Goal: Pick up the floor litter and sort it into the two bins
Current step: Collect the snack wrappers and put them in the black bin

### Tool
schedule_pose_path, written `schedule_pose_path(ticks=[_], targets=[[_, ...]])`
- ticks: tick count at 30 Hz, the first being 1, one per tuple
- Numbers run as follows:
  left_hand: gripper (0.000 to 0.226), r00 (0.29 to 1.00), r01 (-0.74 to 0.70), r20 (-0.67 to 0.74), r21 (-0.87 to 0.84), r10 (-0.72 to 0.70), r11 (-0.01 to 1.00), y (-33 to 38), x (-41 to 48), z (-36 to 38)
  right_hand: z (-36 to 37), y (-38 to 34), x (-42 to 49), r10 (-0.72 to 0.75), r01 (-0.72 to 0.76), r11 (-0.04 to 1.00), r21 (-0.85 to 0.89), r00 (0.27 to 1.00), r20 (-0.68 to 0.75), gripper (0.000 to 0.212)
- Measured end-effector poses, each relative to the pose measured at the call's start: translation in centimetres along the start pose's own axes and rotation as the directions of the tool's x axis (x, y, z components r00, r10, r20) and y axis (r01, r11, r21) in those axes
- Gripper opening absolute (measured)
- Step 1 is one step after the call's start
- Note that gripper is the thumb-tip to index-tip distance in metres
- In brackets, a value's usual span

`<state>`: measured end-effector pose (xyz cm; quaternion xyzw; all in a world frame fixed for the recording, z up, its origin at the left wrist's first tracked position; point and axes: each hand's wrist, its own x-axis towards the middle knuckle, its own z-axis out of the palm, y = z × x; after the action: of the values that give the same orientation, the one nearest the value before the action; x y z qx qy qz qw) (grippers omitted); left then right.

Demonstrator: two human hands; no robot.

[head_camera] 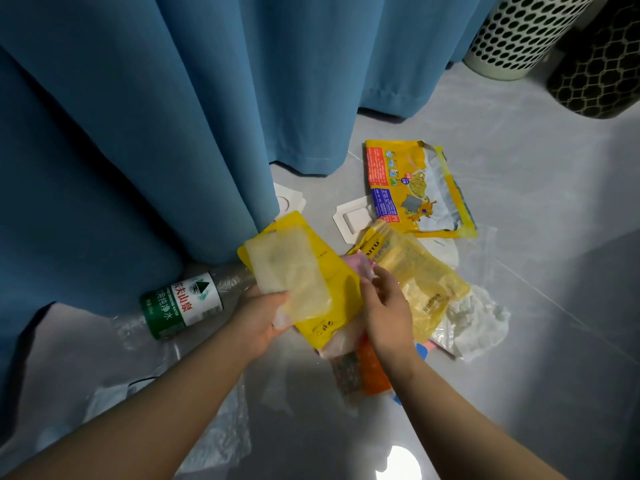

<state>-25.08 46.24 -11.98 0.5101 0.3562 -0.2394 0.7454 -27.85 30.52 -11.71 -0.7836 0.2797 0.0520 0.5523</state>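
Note:
My left hand [261, 322] grips a yellow pouch [337, 289] with a pale translucent sheet [294, 271] lying on top of it, held above the floor. My right hand [384, 306] pinches a pink scrap [358, 265] beside a crinkled yellow plastic bag [419, 275]. On the floor lie a plastic water bottle [187, 303] with a green and white label, a big yellow snack bag [415, 188], white card pieces [353, 216], crumpled white paper [478, 320] and an orange wrapper [367, 372]. A white perforated bin [519, 32] and a black patterned bin [602, 64] stand at the far right.
A blue curtain [173, 116] hangs over the left and back, its hem partly over the bottle and a white card. Clear plastic film [221, 434] lies on the grey tiled floor [536, 393] near my left arm.

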Motion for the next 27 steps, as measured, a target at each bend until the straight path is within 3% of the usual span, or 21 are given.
schedule_pose_path(ticks=[6,11,15,19,27], targets=[[0.037,0.994,-0.102,0.081,0.342,0.079,0.934,-1.2,0.5,0.2,1.0,-0.1,0.6,0.029,-0.023,0.987,-0.157,0.999,0.038,0.069],[0.03,0.98,-0.155,0.184,0.44,0.08,0.885,-0.7,0.7,0.8,1.2,0.0,1.2,0.059,-0.05,0.96,-0.274,0.998,0.022,0.071],[0.032,0.971,-0.193,0.223,0.508,0.088,0.839,1.4,0.8,1.7,1.4,-1.3,1.6,0.119,-0.122,0.988,-0.09,0.992,-0.037,0.076],[0.039,0.976,-0.184,0.2,0.554,0.085,0.812,4.3,-0.4,3.1,0.2,-3.6,2.0,0.172,-0.169,0.979,0.118,0.985,-0.014,0.056],[0.036,0.992,-0.064,0.123,0.521,-0.001,0.851,11.6,-11.6,6.1,-4.7,-14.3,-4.4,0.265,-0.263,0.929,0.259,0.964,0.03,0.044]])
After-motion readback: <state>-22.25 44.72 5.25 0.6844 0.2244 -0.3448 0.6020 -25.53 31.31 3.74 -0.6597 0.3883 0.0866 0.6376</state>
